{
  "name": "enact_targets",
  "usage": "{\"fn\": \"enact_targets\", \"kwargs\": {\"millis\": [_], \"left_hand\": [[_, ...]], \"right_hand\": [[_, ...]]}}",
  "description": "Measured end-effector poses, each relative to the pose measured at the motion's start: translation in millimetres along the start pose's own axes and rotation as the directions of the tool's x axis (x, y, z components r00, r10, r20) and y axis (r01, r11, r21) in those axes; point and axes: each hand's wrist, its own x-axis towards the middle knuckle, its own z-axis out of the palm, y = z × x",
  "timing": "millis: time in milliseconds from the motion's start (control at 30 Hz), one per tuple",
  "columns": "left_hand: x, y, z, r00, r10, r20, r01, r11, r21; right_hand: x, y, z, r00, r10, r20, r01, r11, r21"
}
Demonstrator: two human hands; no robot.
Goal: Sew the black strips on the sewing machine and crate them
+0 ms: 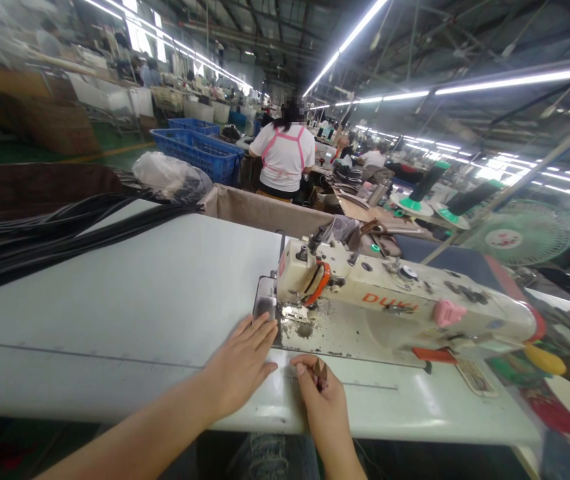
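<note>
1. Black flat strips [19,257] trail limply over the pale, smooth tabletop [165,280]; a snag on one could drag the loose heap across.
2. Left hand [245,363]: palm down, fingers nearly straight, thumb apart, beside the shiny metal plate [266,297]; I cannot tell whether anything lies beneath. Fingertips this near the stitching area could be hurt if the machine started.
3. Right hand [323,393]: curled, thumb against forefinger, around a small pointed tool [320,369] above the table's front edge. A slack grip could let those hard, tapering tips nick skin.
4. Cream-coloured sewing machine [365,287]: rounded arm, worn, speckled bed. Vibration could shake off the pink lump [449,312] if it is unfixed.
</note>
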Motion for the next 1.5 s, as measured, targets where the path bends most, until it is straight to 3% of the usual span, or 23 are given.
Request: {"fn": "enact_targets", "kwargs": {"millis": [333, 667, 1000, 1167, 1300, 1500], "left_hand": [[15, -13, 5, 0.998, -0.034, 0.055, 0.038, 0.997, -0.068], [27, -14, -4, 0.980, -0.145, 0.140, 0.159, 0.982, -0.097], [34, -23, -6, 0.985, -0.149, 0.085, 0.162, 0.970, -0.183], [62, -56, -2, 0.990, -0.133, 0.045, 0.140, 0.923, -0.358], [93, -77, 7, 0.995, -0.080, 0.057, 0.096, 0.918, -0.385], [114, -84, 10, 0.999, -0.001, 0.045, 0.018, 0.929, -0.371]], "right_hand": [[-2, -9, 0, 1.000, -0.026, -0.006, 0.026, 1.000, -0.003], [-3, -8, 0, 1.000, -0.003, -0.009, 0.003, 1.000, -0.009], [-8, -25, 4, 0.998, 0.016, -0.056, -0.014, 0.999, 0.033], [-7, -22, 1, 1.000, 0.015, 0.001, -0.015, 1.000, -0.007], [-9, -26, -1, 0.999, 0.025, 0.025, -0.024, 1.000, -0.012], [-12, -29, 0, 0.999, 0.046, 0.024, -0.046, 0.999, 0.018]]}}
